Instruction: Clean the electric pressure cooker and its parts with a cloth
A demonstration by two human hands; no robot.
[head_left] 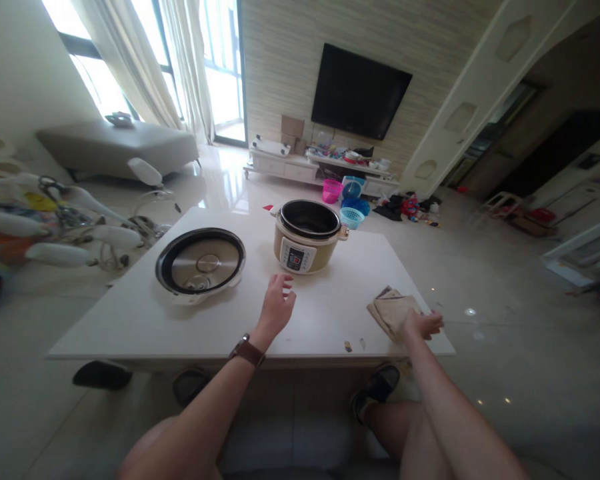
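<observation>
A pressure cooker [307, 243] with a dark inner pot and a front control panel stands upright at the middle of the white table. Just in front of it is my left hand [279, 303], its fingers loosely bent and apart, holding nothing. To the left, the cooker's round lid [207, 262] lies with its metal inner side up. A folded beige cloth [393, 310] rests near the table's right edge. My right hand [423, 325] is at the cloth's right side, fingers stretched outward past it; whether the palm touches the cloth is hidden.
Two small scraps, one of them a yellow sticker [348, 347], lie near the front edge of the white table [310, 320]. A small red piece [268, 207] is at the back edge. Beyond stand baskets [352, 217] and a low cabinet [300, 170]. An exercise machine [105, 233] is at left.
</observation>
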